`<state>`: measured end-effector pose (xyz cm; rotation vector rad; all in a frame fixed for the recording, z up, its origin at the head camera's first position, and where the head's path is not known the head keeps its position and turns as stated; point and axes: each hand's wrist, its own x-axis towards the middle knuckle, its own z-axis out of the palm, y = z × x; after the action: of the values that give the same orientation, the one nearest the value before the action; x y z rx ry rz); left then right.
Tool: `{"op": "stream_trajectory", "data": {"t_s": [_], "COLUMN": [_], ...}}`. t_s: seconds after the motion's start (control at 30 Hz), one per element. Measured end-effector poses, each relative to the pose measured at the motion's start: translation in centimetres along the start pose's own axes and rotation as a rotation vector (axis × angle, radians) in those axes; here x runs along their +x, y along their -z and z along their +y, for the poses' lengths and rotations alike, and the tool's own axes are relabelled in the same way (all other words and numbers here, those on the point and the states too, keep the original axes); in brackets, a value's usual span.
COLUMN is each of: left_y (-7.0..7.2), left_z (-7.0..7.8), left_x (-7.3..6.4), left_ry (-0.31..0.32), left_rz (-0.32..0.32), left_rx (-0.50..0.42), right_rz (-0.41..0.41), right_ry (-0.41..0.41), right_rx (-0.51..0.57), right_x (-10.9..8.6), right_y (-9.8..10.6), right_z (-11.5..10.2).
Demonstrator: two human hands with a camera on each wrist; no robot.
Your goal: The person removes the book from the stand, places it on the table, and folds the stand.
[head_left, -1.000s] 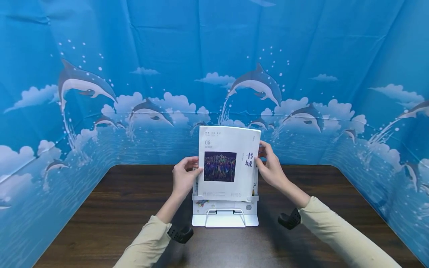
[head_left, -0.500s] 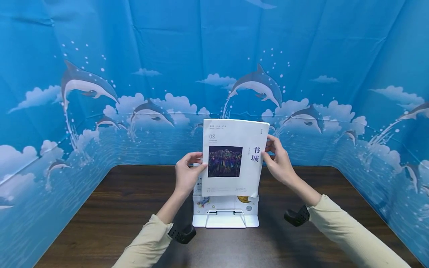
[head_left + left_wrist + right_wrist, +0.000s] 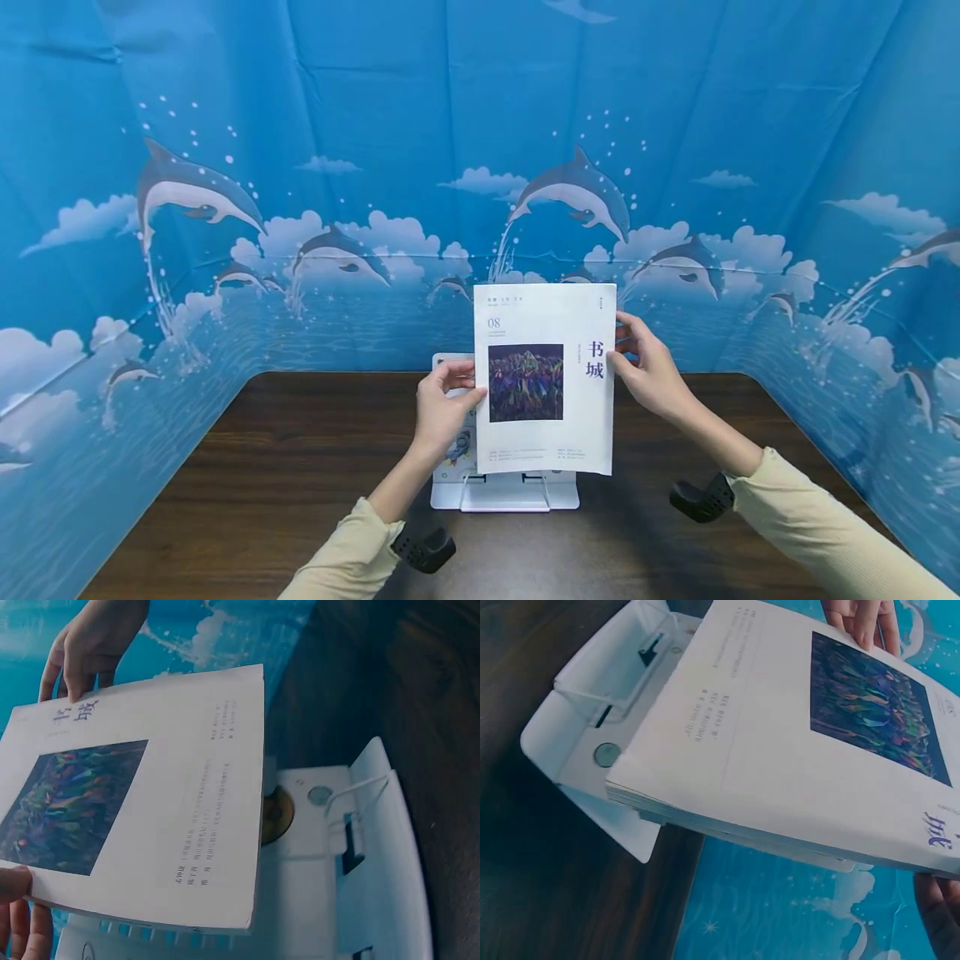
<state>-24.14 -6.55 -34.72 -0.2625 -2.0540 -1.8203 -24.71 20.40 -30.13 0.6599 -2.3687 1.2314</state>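
A white magazine with a dark colourful square picture and large Chinese characters on its cover is held upright between two hands. My left hand pinches its left edge, thumb on the cover and fingers behind. On the right edge, my right hand grips in the same way at about cover height. Behind the magazine stands a white book stand, largely hidden by it. Both wrist views show the magazine in front of the stand's base, apart from its wire bracket.
The stand rests on a dark wooden table. Its back plate carries printed cartoon pictures. A blue dolphin-patterned curtain hangs round the table's far and side edges.
Both hands have carried the magazine up off the stand's front, then rightward and down in the head view. It now looks larger and straighter, uncovering the stand's left side.
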Motion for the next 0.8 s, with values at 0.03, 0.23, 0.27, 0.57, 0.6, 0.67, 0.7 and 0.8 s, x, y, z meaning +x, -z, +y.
{"op": "stream_trajectory", "data": {"t_s": [0.03, 0.23, 0.27, 0.57, 0.6, 0.67, 0.7, 0.8], "left_y": [-0.2, -1.2, -1.4, -3.3, -3.6, -4.1, -4.4, -5.3], "left_z": [0.0, 0.3, 0.3, 1.0, 1.0, 0.9, 0.8, 0.7], "left_x": [-0.2, -1.0, -1.2, -2.7, -2.8, -3.1, -3.3, -3.9], "left_ry": [0.022, 0.134, 0.146, 0.193, 0.203, 0.211, 0.210, 0.224], "left_rz": [-0.006, -0.059, -0.070, -0.181, -0.187, -0.201, -0.205, -0.220], "left_rx": [0.009, -0.001, -0.005, -0.015, -0.019, -0.032, -0.040, -0.075], "right_rz": [-0.010, -0.078, -0.093, -0.158, -0.160, -0.167, -0.170, -0.184], "right_ry": [-0.016, -0.111, -0.124, -0.239, -0.248, -0.264, -0.275, -0.300], "right_rx": [-0.004, 0.002, 0.006, -0.020, -0.030, -0.047, -0.053, -0.074], "right_x": [-0.2, -1.0, -1.1, -2.5, -2.7, -3.0, -3.2, -3.6], "right_y": [0.2, 1.2, 1.4, 3.3, 3.5, 3.9, 4.0, 4.7], "right_z": [0.0, 0.6, 0.7, 1.5, 1.6, 1.9, 2.0, 2.4]}}
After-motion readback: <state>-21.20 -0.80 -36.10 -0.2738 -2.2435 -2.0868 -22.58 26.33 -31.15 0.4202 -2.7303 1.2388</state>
